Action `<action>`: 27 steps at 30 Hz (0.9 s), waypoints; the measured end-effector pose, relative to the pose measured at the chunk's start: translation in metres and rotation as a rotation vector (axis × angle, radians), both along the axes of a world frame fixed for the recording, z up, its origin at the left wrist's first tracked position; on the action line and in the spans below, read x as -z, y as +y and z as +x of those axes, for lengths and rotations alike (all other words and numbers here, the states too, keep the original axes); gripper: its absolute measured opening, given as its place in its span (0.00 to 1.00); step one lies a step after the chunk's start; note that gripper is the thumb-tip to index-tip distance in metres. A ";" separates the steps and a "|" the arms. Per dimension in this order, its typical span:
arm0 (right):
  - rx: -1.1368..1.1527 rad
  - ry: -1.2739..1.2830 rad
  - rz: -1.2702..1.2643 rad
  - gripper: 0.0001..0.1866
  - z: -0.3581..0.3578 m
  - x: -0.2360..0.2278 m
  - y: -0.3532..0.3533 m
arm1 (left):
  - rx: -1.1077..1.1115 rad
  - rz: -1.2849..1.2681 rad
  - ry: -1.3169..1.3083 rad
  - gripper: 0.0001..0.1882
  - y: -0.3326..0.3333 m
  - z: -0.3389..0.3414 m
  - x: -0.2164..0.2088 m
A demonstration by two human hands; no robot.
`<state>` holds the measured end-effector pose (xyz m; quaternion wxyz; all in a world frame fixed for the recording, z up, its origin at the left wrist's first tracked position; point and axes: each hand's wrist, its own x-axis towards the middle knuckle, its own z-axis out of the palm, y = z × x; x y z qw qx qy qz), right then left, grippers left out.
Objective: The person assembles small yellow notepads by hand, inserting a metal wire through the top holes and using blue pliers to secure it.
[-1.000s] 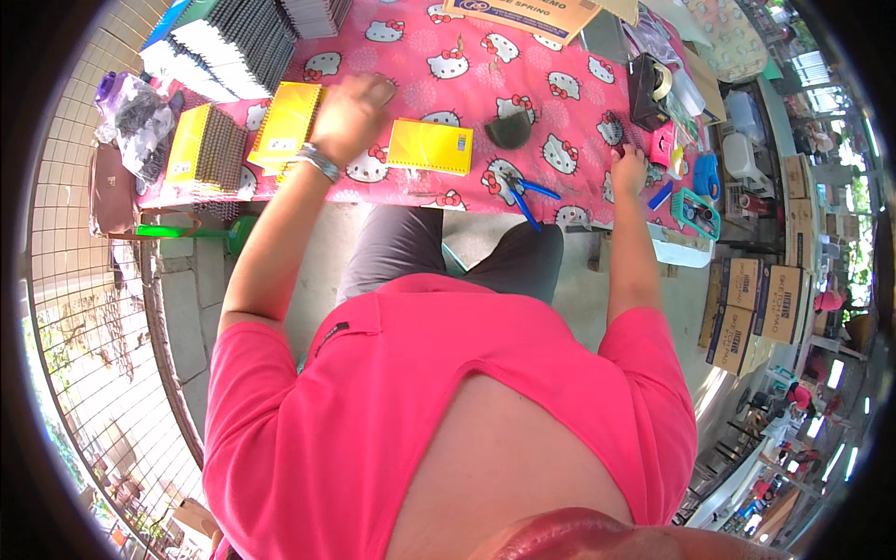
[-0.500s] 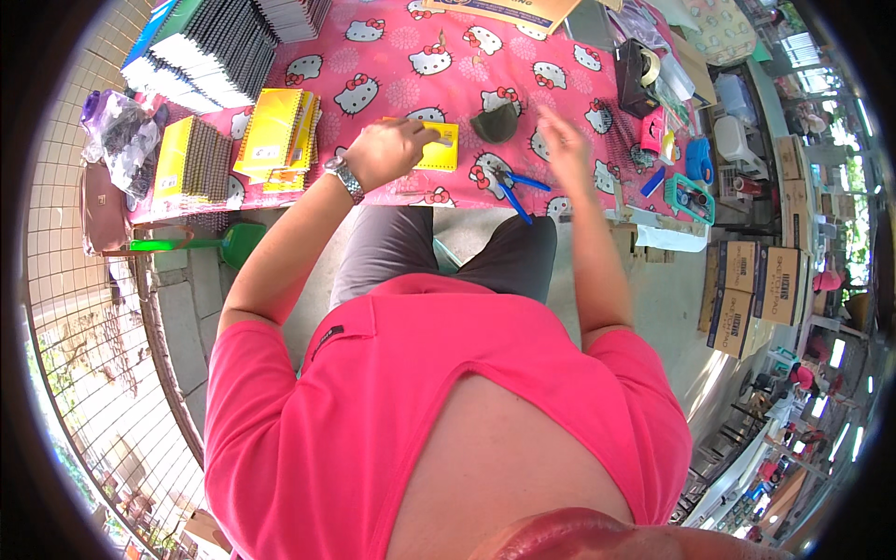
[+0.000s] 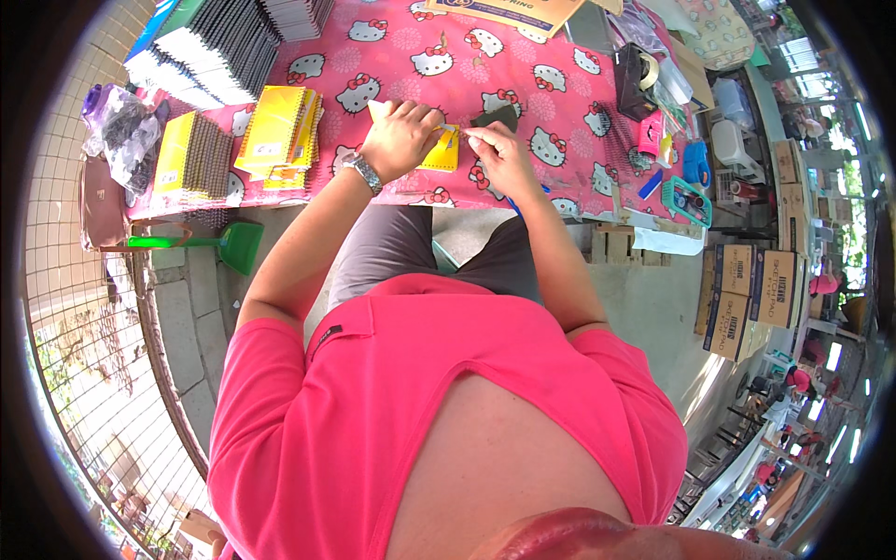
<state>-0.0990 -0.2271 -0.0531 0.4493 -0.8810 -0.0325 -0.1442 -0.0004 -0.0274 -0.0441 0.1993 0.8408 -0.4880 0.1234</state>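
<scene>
A yellow notebook [image 3: 442, 157] lies on the pink patterned tablecloth in front of me. My left hand [image 3: 403, 140], with a watch on its wrist, rests over the notebook, gripping it with bent fingers and covering its left part. From the right, my right hand [image 3: 504, 161] reaches the notebook's upper right corner. Its thumb and fingers are pinched together there; what is between them is too small to make out. Just beyond that hand is a dark green piece [image 3: 497, 117], partly covered. Blue-handled pliers [image 3: 515, 205] are mostly hidden under my right wrist.
Stacked yellow spiral notebooks [image 3: 275, 131] stand at the left, with taller spiral-bound stacks [image 3: 210, 51] behind. A cardboard box [image 3: 513, 11] lies at the far edge. At the right are a tape dispenser [image 3: 637, 79] and a teal basket [image 3: 686, 201]. A green dustpan [image 3: 241, 247] sits below the table.
My right hand has come left and inward to the notebook's corner, its fingers now pinched. My left hand has shifted slightly right. The dark piece and pliers are now more covered.
</scene>
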 end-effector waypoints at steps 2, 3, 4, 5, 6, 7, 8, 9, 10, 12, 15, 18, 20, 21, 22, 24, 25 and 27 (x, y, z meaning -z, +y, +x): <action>-0.017 0.281 0.199 0.13 0.000 -0.005 -0.002 | 0.006 -0.021 -0.035 0.12 0.000 0.000 0.006; -0.025 0.420 0.296 0.14 0.002 -0.010 -0.002 | 0.008 -0.033 -0.054 0.13 0.000 0.000 0.007; -0.050 0.403 0.381 0.16 0.001 -0.013 -0.002 | 0.011 -0.027 -0.069 0.14 -0.001 -0.002 0.008; -0.076 0.387 0.466 0.18 0.000 -0.016 -0.002 | 0.013 -0.020 -0.084 0.15 -0.003 -0.004 0.009; -0.094 0.366 0.551 0.20 0.000 -0.018 -0.003 | 0.024 -0.015 -0.101 0.15 -0.007 -0.007 0.007; -0.174 0.127 0.324 0.21 0.005 -0.008 -0.005 | 0.039 -0.007 -0.105 0.18 -0.010 -0.010 0.004; -0.139 0.194 0.295 0.20 0.003 -0.005 -0.009 | 0.037 -0.012 -0.105 0.17 -0.012 -0.010 0.003; -0.116 0.268 0.267 0.20 0.002 -0.011 -0.007 | 0.022 -0.014 -0.100 0.17 -0.011 -0.010 0.005; -0.089 0.340 0.238 0.19 0.001 -0.020 -0.005 | 0.012 -0.018 -0.095 0.17 -0.010 -0.011 0.006; -0.094 0.342 0.162 0.18 0.002 -0.031 -0.003 | 0.025 0.004 -0.050 0.17 -0.008 -0.011 0.007; -0.146 0.031 -0.149 0.17 0.000 -0.031 0.002 | 0.039 -0.010 -0.002 0.16 -0.005 -0.011 0.006; -0.127 0.391 0.151 0.18 0.019 -0.028 -0.011 | 0.068 -0.044 0.005 0.16 -0.001 -0.005 0.012; 0.013 0.219 -0.098 0.21 0.038 0.009 -0.044 | 0.108 -0.042 -0.021 0.17 -0.005 0.000 0.010; 0.062 0.109 -0.431 0.22 0.038 0.024 -0.052 | 0.108 -0.028 -0.035 0.17 -0.003 0.001 0.009; 0.105 -0.008 -0.761 0.23 0.037 0.028 -0.054 | 0.102 -0.012 -0.048 0.18 0.000 0.000 0.008; -0.023 0.128 -0.594 0.23 0.039 0.025 -0.061 | -0.061 -0.063 -0.147 0.18 0.004 -0.009 0.003; -0.085 0.194 -0.511 0.24 0.042 0.021 -0.062 | -0.101 -0.052 -0.135 0.19 0.005 -0.009 0.002; -0.242 0.335 0.417 0.23 0.043 0.006 -0.053 | -0.144 0.009 -0.047 0.20 0.009 -0.003 0.003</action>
